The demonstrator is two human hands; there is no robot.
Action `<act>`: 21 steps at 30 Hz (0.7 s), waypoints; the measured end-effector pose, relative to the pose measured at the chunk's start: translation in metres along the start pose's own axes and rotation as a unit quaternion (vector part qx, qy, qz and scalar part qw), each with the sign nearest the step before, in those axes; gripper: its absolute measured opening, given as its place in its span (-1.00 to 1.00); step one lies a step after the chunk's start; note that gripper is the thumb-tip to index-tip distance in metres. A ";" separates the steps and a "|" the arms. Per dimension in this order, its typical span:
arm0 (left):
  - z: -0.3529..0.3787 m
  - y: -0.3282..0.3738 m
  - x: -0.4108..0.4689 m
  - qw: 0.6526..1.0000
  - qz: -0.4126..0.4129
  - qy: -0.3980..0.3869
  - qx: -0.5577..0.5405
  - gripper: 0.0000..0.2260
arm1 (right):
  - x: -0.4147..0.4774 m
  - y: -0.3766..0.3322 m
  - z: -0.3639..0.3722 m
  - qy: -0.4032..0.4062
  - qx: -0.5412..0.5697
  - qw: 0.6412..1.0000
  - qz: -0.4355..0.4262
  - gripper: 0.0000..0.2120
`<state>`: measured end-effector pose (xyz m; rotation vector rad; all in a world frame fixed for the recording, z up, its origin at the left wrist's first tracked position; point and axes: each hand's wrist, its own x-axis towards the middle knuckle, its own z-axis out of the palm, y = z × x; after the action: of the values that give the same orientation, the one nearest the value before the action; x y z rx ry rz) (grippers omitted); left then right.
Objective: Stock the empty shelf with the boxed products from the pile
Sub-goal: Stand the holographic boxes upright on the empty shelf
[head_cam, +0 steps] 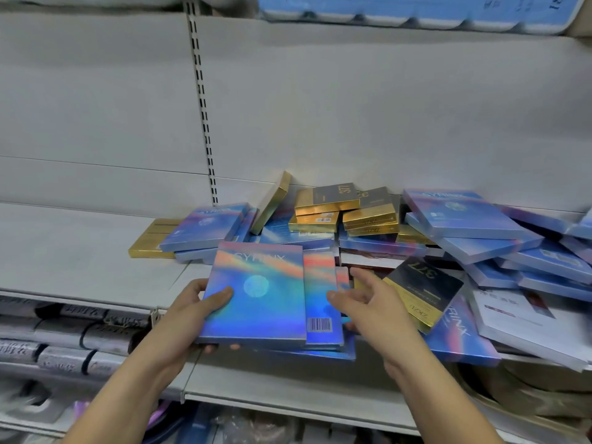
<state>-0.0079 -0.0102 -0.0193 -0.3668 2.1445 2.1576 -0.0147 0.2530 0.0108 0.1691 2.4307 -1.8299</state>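
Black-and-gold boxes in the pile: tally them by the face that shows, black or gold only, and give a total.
Black-faced boxes: 3
Gold-only boxes: 6
Total: 9, as far as shows; overlaps may hide more.

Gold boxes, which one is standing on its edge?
The plain gold box propped on its edge and leaning, just left of the gold stack; every other gold one lies flat.

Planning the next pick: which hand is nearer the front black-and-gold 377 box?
Right. The right hand is beside the black-and-gold 377 box; the left hand grips a holographic blue box farther left.
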 end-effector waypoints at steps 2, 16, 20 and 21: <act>0.000 0.001 -0.002 1.000 0.007 0.003 -0.007 -0.73 | 0.004 0.003 -0.001 0.026 0.063 0.998 0.018 -0.39; -0.001 0.004 -0.012 0.996 0.063 -0.018 -0.062 -0.58 | 0.010 -0.003 0.003 -0.034 0.207 0.975 0.069 -0.76; -0.021 0.018 -0.023 0.986 0.126 -0.016 -0.109 -0.60 | 0.004 -0.010 -0.014 -0.030 0.265 0.964 0.019 -0.76; -0.026 0.022 -0.025 0.983 0.140 -0.012 -0.122 -0.66 | 0.002 -0.013 -0.018 -0.026 0.283 0.959 0.006 -0.74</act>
<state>0.0150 -0.0338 0.0076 -0.0524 2.0260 2.5720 -0.0192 0.2668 0.0283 0.1700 1.8001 -2.4355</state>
